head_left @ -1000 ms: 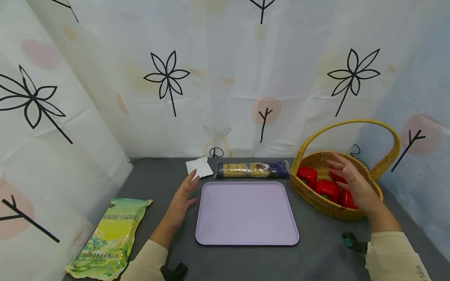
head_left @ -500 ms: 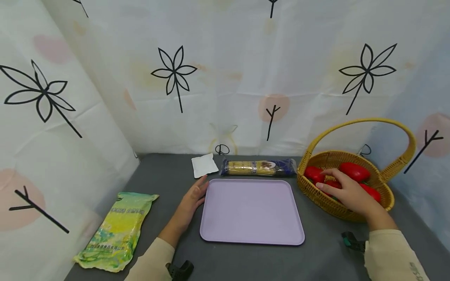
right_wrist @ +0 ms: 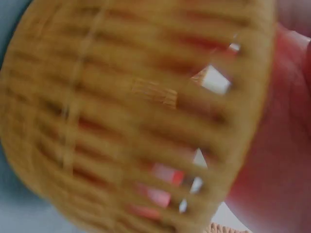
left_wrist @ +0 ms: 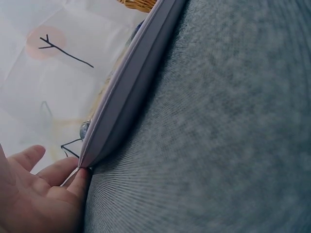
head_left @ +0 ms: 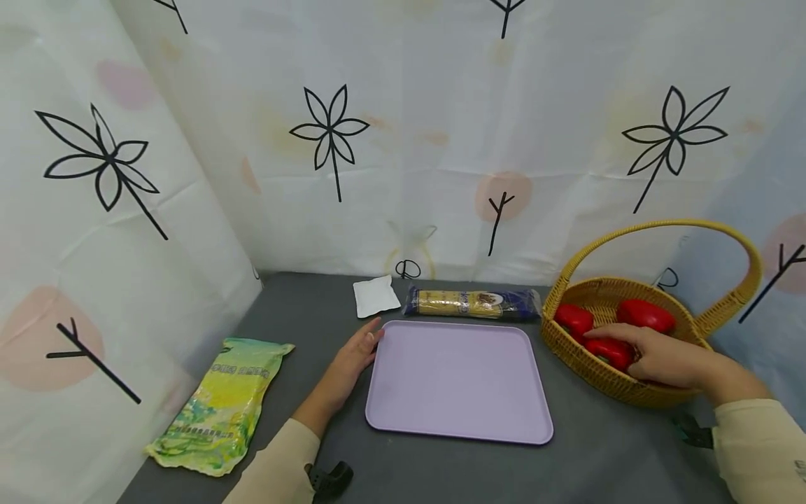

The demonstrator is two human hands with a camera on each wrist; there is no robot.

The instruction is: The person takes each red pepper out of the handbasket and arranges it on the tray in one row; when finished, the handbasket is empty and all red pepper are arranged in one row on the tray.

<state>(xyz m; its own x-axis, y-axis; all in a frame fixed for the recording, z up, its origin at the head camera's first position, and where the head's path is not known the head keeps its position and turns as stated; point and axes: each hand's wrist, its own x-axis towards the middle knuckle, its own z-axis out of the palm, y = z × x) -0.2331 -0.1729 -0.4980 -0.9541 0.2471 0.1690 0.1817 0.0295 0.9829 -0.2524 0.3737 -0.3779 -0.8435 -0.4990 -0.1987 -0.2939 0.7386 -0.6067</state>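
Note:
In the head view my left hand (head_left: 350, 359) reaches to the tray's upper left corner. The left wrist view shows its fingertips touching the rim of the pale purple tray (head_left: 458, 381), with the fingers loosely extended. My right hand (head_left: 667, 357) is inside the yellow wicker basket (head_left: 582, 367), its fingers and thumb around a red bell pepper (head_left: 609, 352). Another red bell pepper (head_left: 645, 315) lies behind that hand, and a third pepper (head_left: 573, 318) is at the basket's left side. The basket wall (right_wrist: 112, 107) fills most of the right wrist view and hides the right fingertips.
A blue and yellow packet (head_left: 472, 304) lies behind the tray, with a small white square packet (head_left: 376, 295) at its left. A green and yellow bag (head_left: 223, 406) lies at the table's left. The basket's tall handle (head_left: 661, 225) arches above it. Patterned curtains enclose the back and sides.
My right hand has lowered into the basket and closed its fingers around a pepper. My left hand has moved onto the tray's rim. The head view has shifted slightly left.

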